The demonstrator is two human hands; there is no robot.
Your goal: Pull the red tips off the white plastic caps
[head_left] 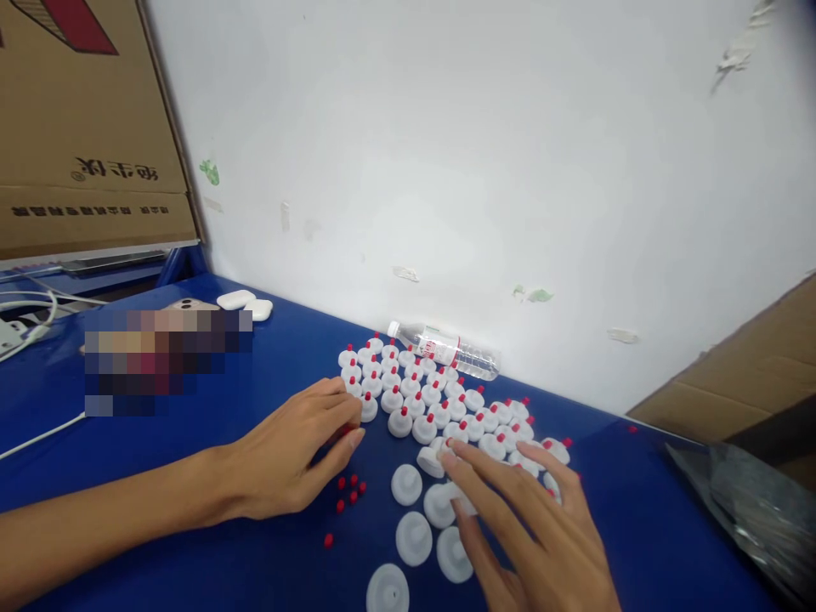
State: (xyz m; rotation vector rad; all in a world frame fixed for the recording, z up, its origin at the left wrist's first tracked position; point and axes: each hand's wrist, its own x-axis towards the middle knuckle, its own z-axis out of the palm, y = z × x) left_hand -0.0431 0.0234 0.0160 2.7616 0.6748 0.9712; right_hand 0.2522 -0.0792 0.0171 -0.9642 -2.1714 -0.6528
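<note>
Over the blue table, my left hand [303, 455] is closed, with its fingers curled toward the thumb and a bit of red showing between them. Several loose small red caps [354, 497] lie just below it. My right hand [535, 518] has its fingertips at the red tip of a tilted white nozzle lid [431, 460], while its other fingers are spread. White round lids without red tips, such as one lid [414, 538], lie in front and partly under this hand. Behind both hands stand many white lids with red tips [414, 404], grouped close together.
A clear plastic bottle [472, 353] lies against the white wall behind the lids. At left are a phone [184, 304], a white earbud case [258, 310] and a white cable [44, 435]. Cardboard [95, 127] stands at the left; a plastic bag [733, 501] is at right.
</note>
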